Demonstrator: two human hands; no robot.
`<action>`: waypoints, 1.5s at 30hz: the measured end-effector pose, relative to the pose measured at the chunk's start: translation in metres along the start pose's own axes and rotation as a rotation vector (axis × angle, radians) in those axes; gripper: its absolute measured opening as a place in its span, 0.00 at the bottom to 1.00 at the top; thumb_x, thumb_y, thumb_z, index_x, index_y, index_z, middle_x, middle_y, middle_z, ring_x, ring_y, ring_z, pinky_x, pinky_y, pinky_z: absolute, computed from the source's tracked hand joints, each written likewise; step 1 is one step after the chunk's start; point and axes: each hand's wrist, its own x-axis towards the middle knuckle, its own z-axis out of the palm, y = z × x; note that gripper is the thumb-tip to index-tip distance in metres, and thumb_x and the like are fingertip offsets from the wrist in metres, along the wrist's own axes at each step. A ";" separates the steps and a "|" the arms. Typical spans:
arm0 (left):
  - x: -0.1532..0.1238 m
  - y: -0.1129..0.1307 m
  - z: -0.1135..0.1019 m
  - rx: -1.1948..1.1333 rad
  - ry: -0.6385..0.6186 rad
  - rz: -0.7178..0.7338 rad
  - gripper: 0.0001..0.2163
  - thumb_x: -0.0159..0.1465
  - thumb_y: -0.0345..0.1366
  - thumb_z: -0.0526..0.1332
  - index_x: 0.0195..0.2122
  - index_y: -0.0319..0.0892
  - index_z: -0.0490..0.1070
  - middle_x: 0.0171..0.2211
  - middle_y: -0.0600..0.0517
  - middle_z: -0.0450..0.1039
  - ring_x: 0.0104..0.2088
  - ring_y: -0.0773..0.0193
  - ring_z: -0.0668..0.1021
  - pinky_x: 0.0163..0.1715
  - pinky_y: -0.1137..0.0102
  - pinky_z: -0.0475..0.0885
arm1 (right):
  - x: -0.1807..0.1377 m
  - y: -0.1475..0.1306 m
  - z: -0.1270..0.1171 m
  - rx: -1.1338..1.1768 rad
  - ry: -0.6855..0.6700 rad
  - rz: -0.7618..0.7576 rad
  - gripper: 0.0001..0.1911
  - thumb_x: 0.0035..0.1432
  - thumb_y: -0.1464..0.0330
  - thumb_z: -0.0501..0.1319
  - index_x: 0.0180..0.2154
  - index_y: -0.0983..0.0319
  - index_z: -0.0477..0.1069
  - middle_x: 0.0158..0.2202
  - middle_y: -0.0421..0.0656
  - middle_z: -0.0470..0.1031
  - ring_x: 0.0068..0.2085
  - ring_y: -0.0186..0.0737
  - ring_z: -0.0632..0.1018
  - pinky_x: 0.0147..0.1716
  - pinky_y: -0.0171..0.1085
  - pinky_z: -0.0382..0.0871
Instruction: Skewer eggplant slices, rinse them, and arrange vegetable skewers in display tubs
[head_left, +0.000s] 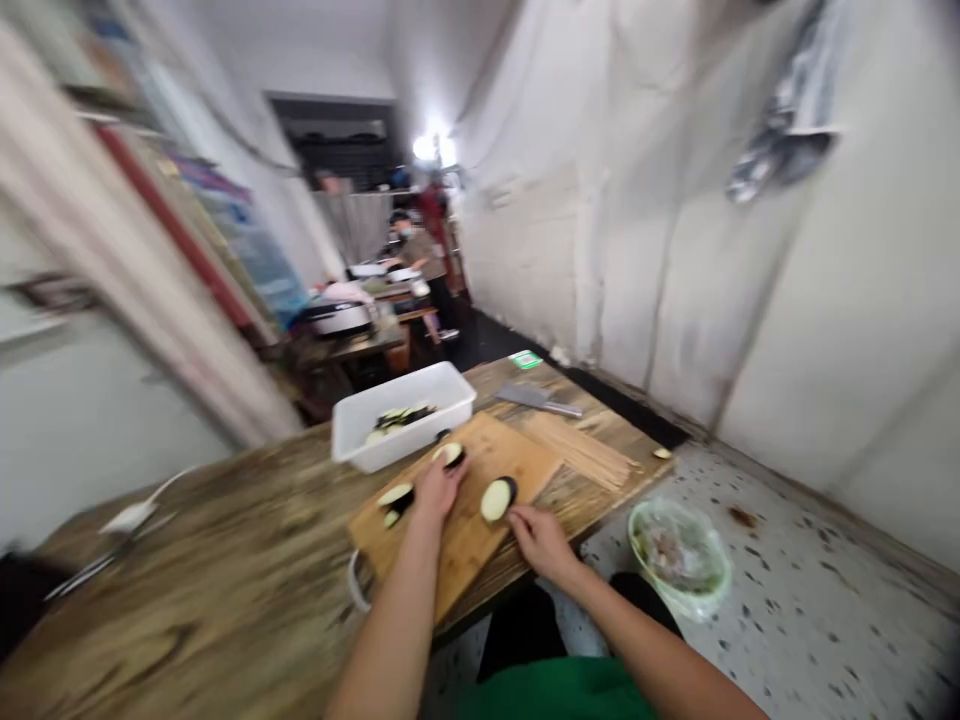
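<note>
My left hand (pixel 441 487) is over the cutting board (pixel 480 545), its fingers closed around an eggplant piece (pixel 451 455) with a pale cut face and dark skin. My right hand (pixel 541 540) is at the board's right edge, fingers pinched together. Just beyond its fingertips is a round eggplant slice (pixel 496 499), seemingly touching them. Whether a thin stick runs between them cannot be made out. More eggplant pieces (pixel 396 497) lie on the board left of my left hand. Behind the board stands a white plastic tub (pixel 352 440) with eggplant slices (pixel 401 418) in it.
A cleaver (pixel 529 396) and a bundle of thin wooden skewers (pixel 581 450) lie right of the board on the wooden table (pixel 225 560). A lined bin (pixel 679 560) stands on the floor at the right. Farther back, a person (pixel 424 255) works at another table.
</note>
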 end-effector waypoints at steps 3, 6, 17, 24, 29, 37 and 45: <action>0.001 0.015 -0.022 -0.126 0.057 -0.068 0.08 0.68 0.25 0.52 0.44 0.33 0.69 0.39 0.42 0.76 0.43 0.56 0.79 0.37 0.64 0.80 | -0.008 0.003 -0.004 0.047 -0.051 -0.013 0.19 0.64 0.63 0.48 0.36 0.63 0.76 0.32 0.47 0.80 0.34 0.42 0.78 0.36 0.36 0.67; 0.006 0.013 -0.015 -0.203 0.038 -0.130 0.07 0.68 0.28 0.53 0.43 0.32 0.68 0.38 0.39 0.76 0.46 0.52 0.79 0.36 0.65 0.81 | -0.017 -0.003 -0.009 0.064 -0.085 0.021 0.20 0.63 0.60 0.49 0.37 0.63 0.76 0.35 0.48 0.80 0.36 0.44 0.79 0.37 0.37 0.68; 0.007 0.013 -0.015 -0.186 0.043 -0.101 0.04 0.67 0.26 0.55 0.41 0.33 0.68 0.39 0.37 0.76 0.46 0.51 0.80 0.37 0.63 0.81 | -0.018 -0.016 -0.005 0.076 -0.132 0.094 0.22 0.62 0.59 0.48 0.36 0.65 0.77 0.28 0.46 0.77 0.32 0.43 0.77 0.35 0.37 0.67; 0.008 0.010 -0.015 -0.159 0.049 -0.034 0.04 0.66 0.24 0.55 0.39 0.32 0.68 0.40 0.37 0.76 0.45 0.51 0.80 0.37 0.63 0.81 | -0.018 -0.015 -0.002 0.085 -0.107 0.099 0.22 0.61 0.59 0.48 0.34 0.64 0.76 0.26 0.45 0.76 0.31 0.44 0.77 0.35 0.37 0.68; 0.007 0.011 -0.015 -0.157 0.072 -0.028 0.04 0.66 0.24 0.55 0.40 0.32 0.68 0.41 0.36 0.76 0.45 0.50 0.80 0.38 0.62 0.81 | -0.019 -0.014 -0.001 0.095 -0.098 0.081 0.21 0.62 0.60 0.49 0.33 0.63 0.76 0.29 0.47 0.78 0.31 0.44 0.77 0.33 0.37 0.68; 0.005 0.013 -0.013 -0.155 0.089 -0.035 0.05 0.66 0.24 0.56 0.41 0.32 0.68 0.40 0.36 0.76 0.44 0.51 0.80 0.36 0.62 0.81 | -0.019 -0.018 0.000 0.107 -0.102 0.084 0.22 0.62 0.58 0.48 0.34 0.64 0.77 0.32 0.49 0.80 0.33 0.46 0.79 0.35 0.38 0.69; 0.007 0.012 -0.014 -0.130 0.091 -0.033 0.04 0.65 0.24 0.56 0.41 0.32 0.68 0.38 0.38 0.77 0.43 0.51 0.81 0.36 0.63 0.81 | -0.020 -0.016 0.002 0.105 -0.099 0.084 0.23 0.61 0.58 0.48 0.35 0.64 0.77 0.35 0.50 0.81 0.36 0.47 0.80 0.37 0.39 0.70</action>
